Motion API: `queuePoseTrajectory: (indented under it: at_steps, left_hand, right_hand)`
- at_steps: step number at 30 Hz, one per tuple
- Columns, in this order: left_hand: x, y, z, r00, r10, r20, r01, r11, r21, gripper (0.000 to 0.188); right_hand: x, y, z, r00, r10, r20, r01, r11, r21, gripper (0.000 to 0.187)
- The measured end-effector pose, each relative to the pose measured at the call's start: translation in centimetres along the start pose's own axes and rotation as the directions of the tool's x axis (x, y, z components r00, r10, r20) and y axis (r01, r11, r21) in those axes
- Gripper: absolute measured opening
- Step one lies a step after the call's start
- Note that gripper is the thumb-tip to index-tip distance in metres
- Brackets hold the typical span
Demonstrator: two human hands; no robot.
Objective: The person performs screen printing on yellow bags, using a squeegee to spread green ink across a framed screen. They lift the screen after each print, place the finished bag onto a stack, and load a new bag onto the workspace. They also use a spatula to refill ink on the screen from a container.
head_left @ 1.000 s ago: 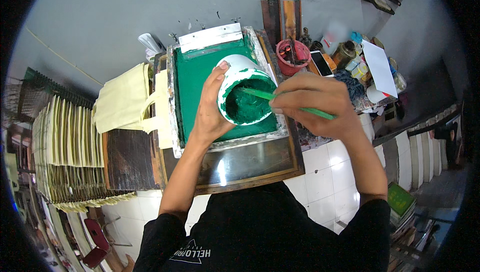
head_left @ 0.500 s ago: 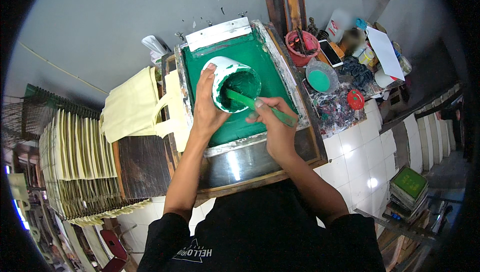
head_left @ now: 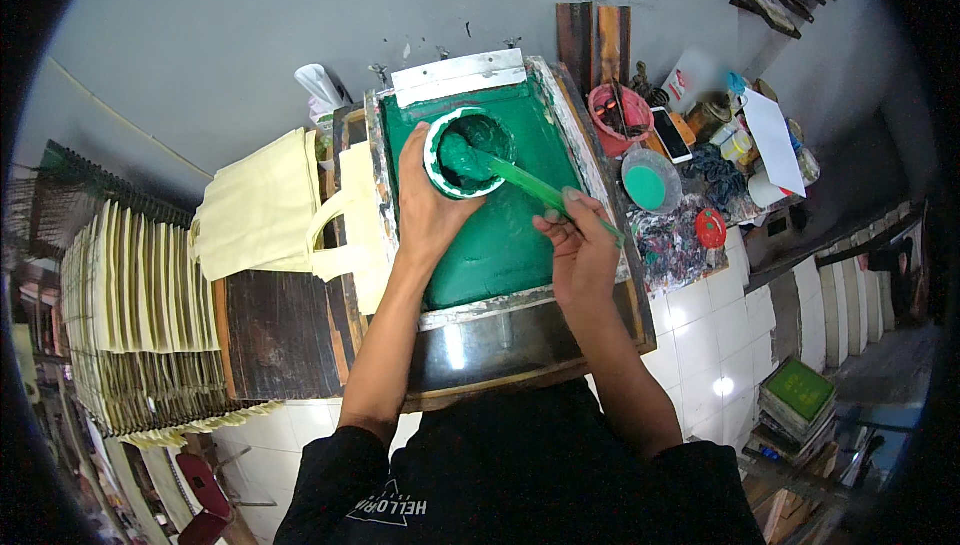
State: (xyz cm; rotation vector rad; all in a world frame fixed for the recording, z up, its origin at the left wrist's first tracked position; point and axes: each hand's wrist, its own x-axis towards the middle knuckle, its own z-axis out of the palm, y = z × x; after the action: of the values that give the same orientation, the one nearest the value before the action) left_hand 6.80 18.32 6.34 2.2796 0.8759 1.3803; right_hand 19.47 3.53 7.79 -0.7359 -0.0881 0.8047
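While left fingers (head_left: 411, 157) clasp the white tub (head_left: 433, 167) from its left, right fingers (head_left: 591, 207) pinch the green spatula (head_left: 528, 182).

A phone (head_left: 672, 136) (white-edged) lies beside a pink bucket (head_left: 611, 144).

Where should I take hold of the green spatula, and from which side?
Probably best take the spatula near its handle's outer end, coming from the near right, as the right grip does. The long, narrow handle slants out that way from the white tub, while the other end, smeared with green paste, sits in the tub's mouth.
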Motion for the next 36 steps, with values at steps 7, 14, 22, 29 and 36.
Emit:
queuePoseTrajectory:
  at_steps: [7,14,22,29,36]
  left_hand:
    - [2.7,0.3,1.2,0.992,-0.119,0.035,0.119,0.993,-0.023,0.091]
    - [5.3,-1.7,-1.0,0.984,-0.167,-0.065,0.166,0.986,-0.01,0.077]
    - [4.5,1.9,-11.1,0.882,-0.413,-0.227,0.382,0.908,-0.169,0.093]
    - [1.5,2.8,-15.5,0.832,-0.464,-0.304,0.414,0.884,-0.217,0.099]
    - [-0.2,3.8,-16.9,0.797,-0.508,-0.327,0.431,0.857,-0.283,0.099]
  right_hand:
    - [2.8,-3.0,0.1,0.996,-0.09,0.026,0.091,0.995,-0.041,0.015]
    - [6.0,-5.9,0.7,0.975,-0.209,0.082,0.213,0.976,-0.042,0.018]
    - [11.7,0.0,-0.5,0.918,-0.368,0.145,0.393,0.801,-0.451,0.021]
    - [11.8,6.7,0.1,0.622,-0.355,0.698,0.727,-0.069,-0.683,0.021]
    - [8.5,13.2,2.6,0.614,-0.045,0.788,0.782,-0.096,-0.615,0.031]
